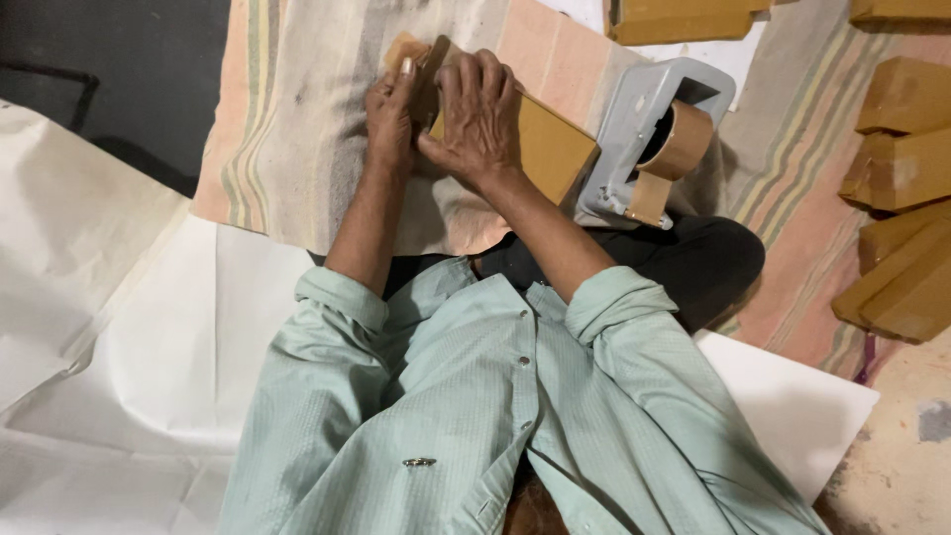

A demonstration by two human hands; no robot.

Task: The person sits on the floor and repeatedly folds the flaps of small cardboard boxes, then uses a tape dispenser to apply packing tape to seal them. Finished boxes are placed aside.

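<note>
Both hands, left hand (391,119) and right hand (475,114), press a flat brown package (550,149) beside a grey tape dispenser (649,139).

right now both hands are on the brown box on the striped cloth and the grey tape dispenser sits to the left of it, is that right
Not quite. The head view shows the left hand and right hand both on the brown box on the striped cloth, but the grey tape dispenser sits to the right of the box, not the left, close against it.
</note>
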